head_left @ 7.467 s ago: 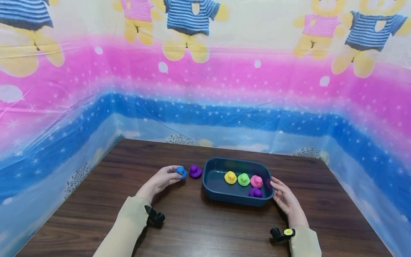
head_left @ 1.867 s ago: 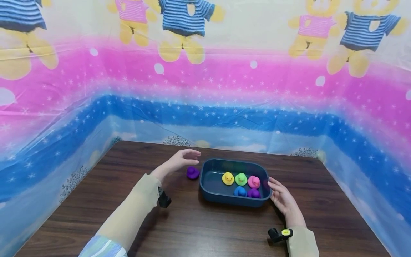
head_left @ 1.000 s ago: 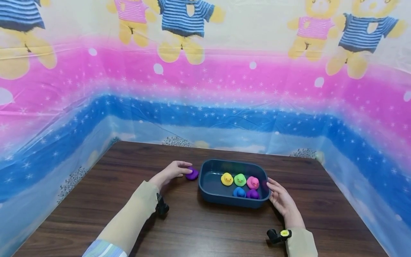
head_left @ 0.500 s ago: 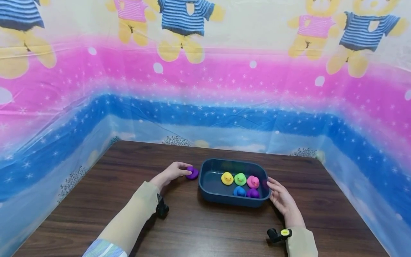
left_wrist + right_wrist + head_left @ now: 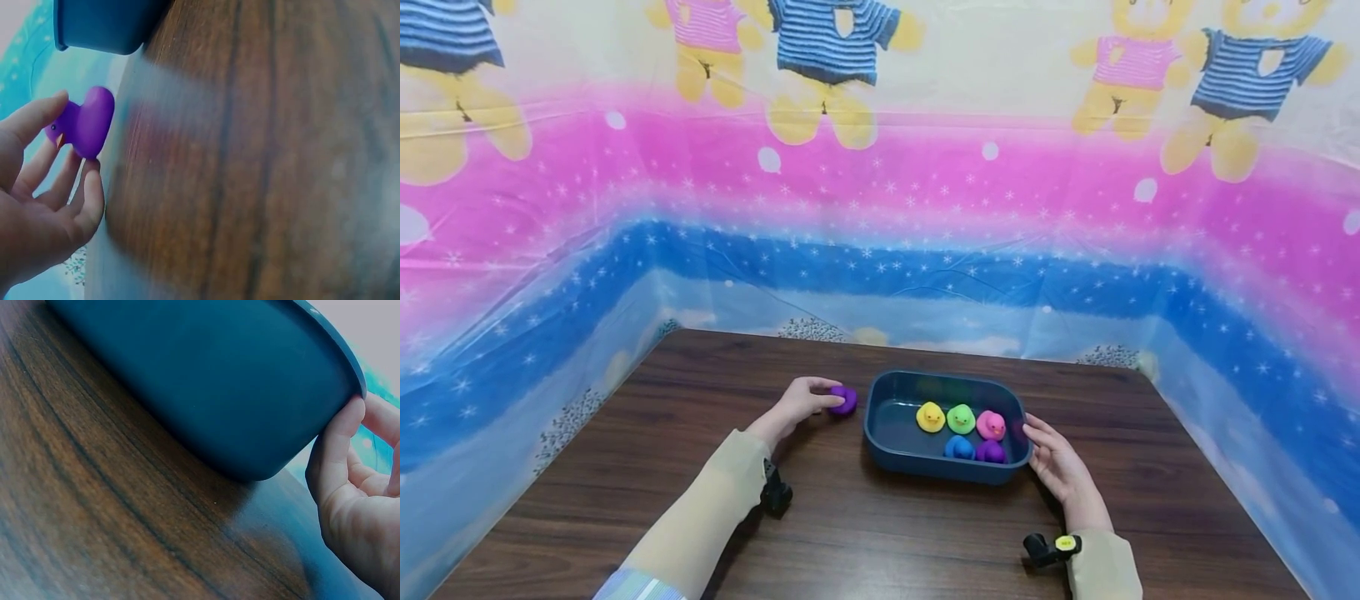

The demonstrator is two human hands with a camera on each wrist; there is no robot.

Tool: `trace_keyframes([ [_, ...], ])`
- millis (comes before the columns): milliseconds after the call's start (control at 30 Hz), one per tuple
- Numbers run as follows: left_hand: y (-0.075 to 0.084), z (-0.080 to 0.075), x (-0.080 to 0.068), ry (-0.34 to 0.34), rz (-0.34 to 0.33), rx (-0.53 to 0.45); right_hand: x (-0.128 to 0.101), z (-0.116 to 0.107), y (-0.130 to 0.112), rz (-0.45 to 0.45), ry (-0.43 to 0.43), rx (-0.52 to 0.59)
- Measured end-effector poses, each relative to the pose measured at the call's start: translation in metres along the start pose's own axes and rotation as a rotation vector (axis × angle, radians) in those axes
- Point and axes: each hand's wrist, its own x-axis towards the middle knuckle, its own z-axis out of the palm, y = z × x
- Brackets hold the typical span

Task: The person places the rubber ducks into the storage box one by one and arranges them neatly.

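Note:
My left hand is left of the dark blue plastic tub and pinches a purple rubber duck between thumb and fingers. In the left wrist view the thumb lies on the head of the duck, its orange beak showing between the fingers. The tub stands on the table. At its right end, the fingertips of my right hand touch the outside just below the rim, fingers loosely extended. Inside the tub sit a yellow duck, a green duck, a pink duck, a blue duck and another purple duck.
The dark wood table runs back to a printed cloth with bears and snowflakes, hung around its far and side edges. A black camera is strapped to each wrist.
The blue duck went from my left hand into the tub. My left hand then came back to the remaining purple duck, took hold of it and shifted it slightly left. The right hand stayed at the tub.

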Motion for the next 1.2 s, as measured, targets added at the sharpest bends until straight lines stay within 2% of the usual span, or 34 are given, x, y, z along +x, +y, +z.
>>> trace_keyframes([
  [200, 0.000, 0.003, -0.002, 0.135, -0.030, -0.033, 0.001, -0.001, 0.001, -0.013, -0.012, -0.009],
  [300, 0.001, 0.006, -0.004, 0.205, -0.046, -0.018, 0.001, -0.001, 0.002, -0.013, -0.015, -0.010],
  [433, 0.003, 0.009, -0.006, 0.263, -0.080, 0.006, 0.002, -0.002, 0.002, -0.013, -0.010, -0.021],
  [700, 0.007, 0.011, -0.010, 0.291, -0.126, 0.087, 0.003, -0.003, 0.003, -0.011, 0.000, -0.030],
  [1200, 0.009, 0.014, -0.011, 0.300, -0.161, 0.130, 0.001, -0.003, 0.003, -0.032, -0.030, -0.034],
])
